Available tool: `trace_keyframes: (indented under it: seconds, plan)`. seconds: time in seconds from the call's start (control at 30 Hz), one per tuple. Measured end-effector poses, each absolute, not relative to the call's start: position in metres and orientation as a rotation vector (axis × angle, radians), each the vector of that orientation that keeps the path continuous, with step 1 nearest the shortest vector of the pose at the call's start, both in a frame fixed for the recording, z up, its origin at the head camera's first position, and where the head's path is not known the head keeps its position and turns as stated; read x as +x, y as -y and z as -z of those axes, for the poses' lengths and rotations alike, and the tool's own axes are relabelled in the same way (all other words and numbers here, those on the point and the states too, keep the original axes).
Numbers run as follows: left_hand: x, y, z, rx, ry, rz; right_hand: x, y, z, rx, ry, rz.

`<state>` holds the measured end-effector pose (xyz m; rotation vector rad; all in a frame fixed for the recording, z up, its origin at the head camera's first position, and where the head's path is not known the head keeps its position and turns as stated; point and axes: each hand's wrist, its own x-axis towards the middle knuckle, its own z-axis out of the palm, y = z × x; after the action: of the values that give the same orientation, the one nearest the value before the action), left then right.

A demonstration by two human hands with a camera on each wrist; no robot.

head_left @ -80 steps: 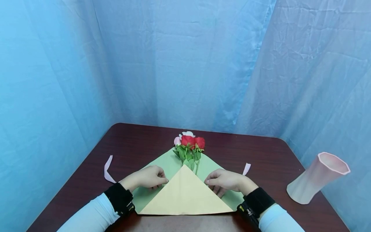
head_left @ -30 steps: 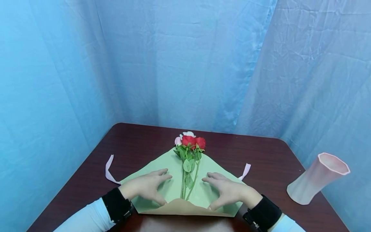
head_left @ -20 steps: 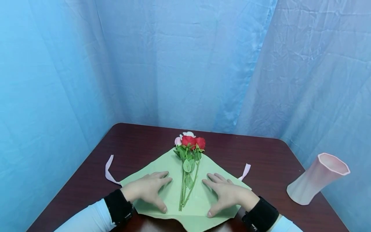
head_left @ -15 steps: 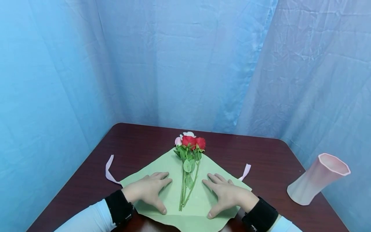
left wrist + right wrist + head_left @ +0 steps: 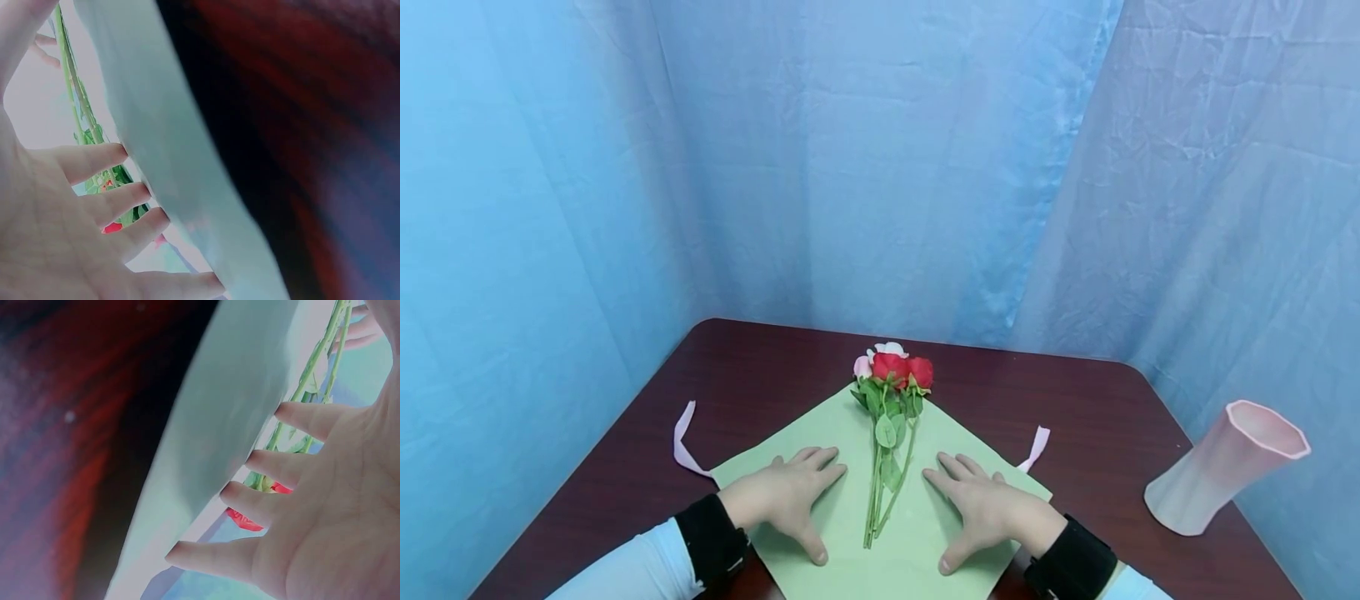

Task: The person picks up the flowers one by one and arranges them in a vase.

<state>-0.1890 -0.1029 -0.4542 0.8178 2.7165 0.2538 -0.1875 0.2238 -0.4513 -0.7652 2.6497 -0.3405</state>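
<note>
A sheet of light green wrapping paper (image 5: 850,575) lies spread on the table, one corner running off the bottom of the head view. On its middle lies a bunch of roses (image 5: 891,369), with red, pink and white blooms past the far corner and green stems (image 5: 875,500) toward me. My left hand (image 5: 790,496) rests on the paper left of the stems, fingers spread. To their right my right hand (image 5: 981,508) presses the paper the same way. Both wrist views show the fingertips touching the paper, in the left wrist view (image 5: 156,137) and the right wrist view (image 5: 212,431).
A pink and white vase (image 5: 1225,467) stands at the right of the dark wooden table (image 5: 760,358). Pale pink ribbon (image 5: 681,437) sticks out from under the paper on the left, and another ribbon end (image 5: 1036,446) on the right. Blue curtains (image 5: 880,167) hang behind.
The near flap of paper, first folded up over the stems, has dropped back toward me and flattened, uncovering the stems. Both hands went from gripping its edges to resting spread on the sheet.
</note>
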Motion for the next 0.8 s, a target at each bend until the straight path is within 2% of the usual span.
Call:
trace_keyframes:
  seconds: [0.8]
  plan:
    - [-0.1867,0.0989,0.4499,0.805,-2.739,-0.215,-0.1886,-0.2204,0.4510,-0.720,-2.672,0.278]
